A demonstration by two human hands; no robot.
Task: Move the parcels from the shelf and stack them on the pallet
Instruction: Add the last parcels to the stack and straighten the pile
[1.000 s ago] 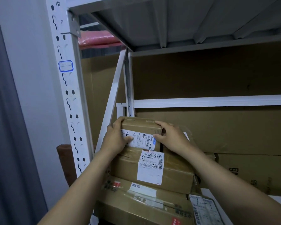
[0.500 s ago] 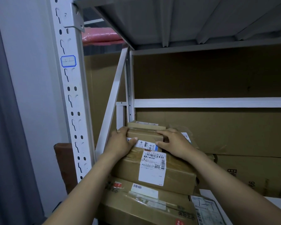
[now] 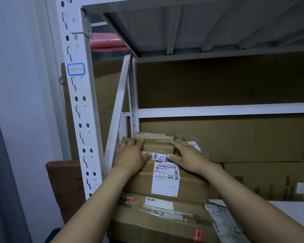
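a: whereabouts of the small parcel [image 3: 158, 148]?

b: on the shelf [image 3: 291, 207], directly above the labelled parcel [image 3: 165, 185], toward its back edge. straight ahead of both hands, long axis running left to right.

a: and the hands?

b: left hand [image 3: 130, 156] clamped on the end above the labelled parcel's left side, fingers curled over the top, thumb pressed on the front face. right hand [image 3: 189, 156] mirrored on the end above its right side, fingers laid over the top, thumb on the front. gripping only that one box. roughly level, one per end, neither clearly nearer.

a: so, for the coming move?

b: most likely a lift up off the labelled parcel and back toward the body, keeping that long axis level between the two grips.

a: anything hidden or hard to read?

b: plenty. contact line with the labelled parcel masked by the thumbs, so impossible to tell whether seated or just raised. flat box [image 3: 153, 136] beyond the labelled parcel's back edge, mostly covered. padded packet [image 3: 194, 143] above its right rear corner, half behind the right hand. bottom parcel [image 3: 156, 218] beneath the labelled parcel, cut off at the lower edge of view. no pallet in sight.
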